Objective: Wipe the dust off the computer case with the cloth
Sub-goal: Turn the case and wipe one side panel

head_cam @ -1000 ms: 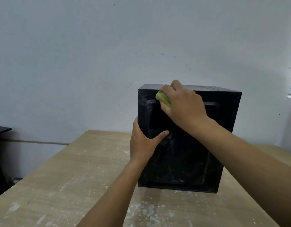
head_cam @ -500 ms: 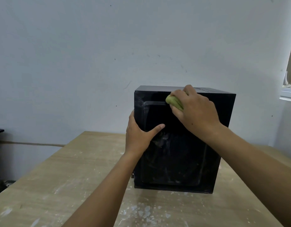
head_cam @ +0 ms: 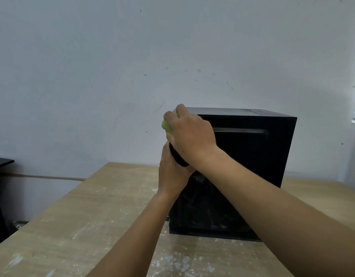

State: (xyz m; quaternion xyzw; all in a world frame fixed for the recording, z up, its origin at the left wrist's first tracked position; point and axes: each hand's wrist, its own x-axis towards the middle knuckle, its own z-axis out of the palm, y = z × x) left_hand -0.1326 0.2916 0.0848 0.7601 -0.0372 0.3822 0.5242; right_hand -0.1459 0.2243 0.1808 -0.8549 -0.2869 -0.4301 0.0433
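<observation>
A pale wall (head_cam: 92, 76) stands behind a wooden table (head_cam: 82, 216) that has white dusty spots. On the table, close to the wall, a black computer case (head_cam: 252, 166) stands upright. The left hand (head_cam: 170, 174) holds the case at its left edge. Just above it, the right hand (head_cam: 190, 134) has its fingers curled around a small green cloth (head_cam: 166, 125) and presses it on the upper left corner of the case.

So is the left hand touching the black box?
Touching. The head view shows the left hand holding the computer case by its left edge, skin against it, no gap.
</observation>
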